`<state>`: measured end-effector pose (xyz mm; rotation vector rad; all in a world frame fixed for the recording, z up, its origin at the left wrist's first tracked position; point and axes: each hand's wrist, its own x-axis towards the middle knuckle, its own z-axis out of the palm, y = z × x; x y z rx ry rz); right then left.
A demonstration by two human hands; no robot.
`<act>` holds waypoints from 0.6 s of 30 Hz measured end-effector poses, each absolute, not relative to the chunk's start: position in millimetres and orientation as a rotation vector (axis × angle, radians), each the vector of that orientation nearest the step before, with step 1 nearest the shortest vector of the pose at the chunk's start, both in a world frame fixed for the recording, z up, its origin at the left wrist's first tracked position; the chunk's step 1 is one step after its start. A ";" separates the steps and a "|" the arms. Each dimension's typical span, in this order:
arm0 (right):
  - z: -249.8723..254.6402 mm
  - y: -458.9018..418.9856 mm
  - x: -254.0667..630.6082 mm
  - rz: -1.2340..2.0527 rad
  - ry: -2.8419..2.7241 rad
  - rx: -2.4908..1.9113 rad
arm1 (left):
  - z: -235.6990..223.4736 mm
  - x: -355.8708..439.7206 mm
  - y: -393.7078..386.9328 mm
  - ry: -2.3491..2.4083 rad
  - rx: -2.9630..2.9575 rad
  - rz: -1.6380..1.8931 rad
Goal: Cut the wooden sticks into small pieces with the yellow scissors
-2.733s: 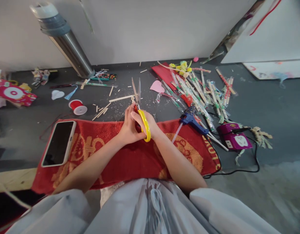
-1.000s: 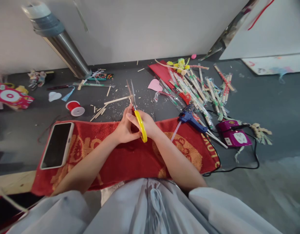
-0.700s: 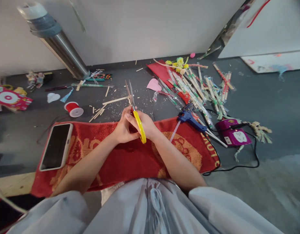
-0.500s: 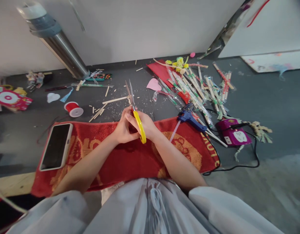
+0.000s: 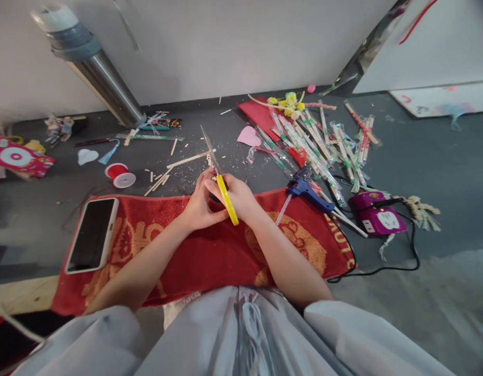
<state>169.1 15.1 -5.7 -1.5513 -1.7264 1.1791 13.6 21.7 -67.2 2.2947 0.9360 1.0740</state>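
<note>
Yellow-handled scissors (image 5: 227, 199) are in my right hand (image 5: 239, 201), with fingers closed around the handle. Their blades point away from me and look closed together. My left hand (image 5: 203, 206) is closed beside them, fingertips pinched close to the blades. A small pale piece (image 5: 209, 159) shows at the left fingertips; its exact kind is too small to tell. Just past the hands, a thin wooden stick (image 5: 186, 159) lies on the dark table among pale crumbs. Several short cut sticks (image 5: 159, 181) lie left of it. Both forearms rest over a red towel (image 5: 210, 261).
A phone (image 5: 91, 235) lies on the towel's left end. Beyond it are a red ribbon spool (image 5: 124, 179) and a steel flask (image 5: 108, 83). To the right are a blue glue gun (image 5: 310, 194), a corded purple power socket (image 5: 377, 214) and a pile of wrapped sticks (image 5: 304, 138).
The scissor blades were apart half a second ago and are now together. Both hands stay in nearly the same place, and the view has shifted very slightly.
</note>
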 end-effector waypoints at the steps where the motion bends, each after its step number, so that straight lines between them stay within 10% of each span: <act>1: -4.3 15.8 170.4 1.141 -1.727 -1.609 | -64.4 14.8 20.9 0.973 2.334 1.112; 18: -16.4 17.7 172.7 0.416 -2.017 -1.796 | -43.9 -10.6 32.9 1.737 2.547 1.194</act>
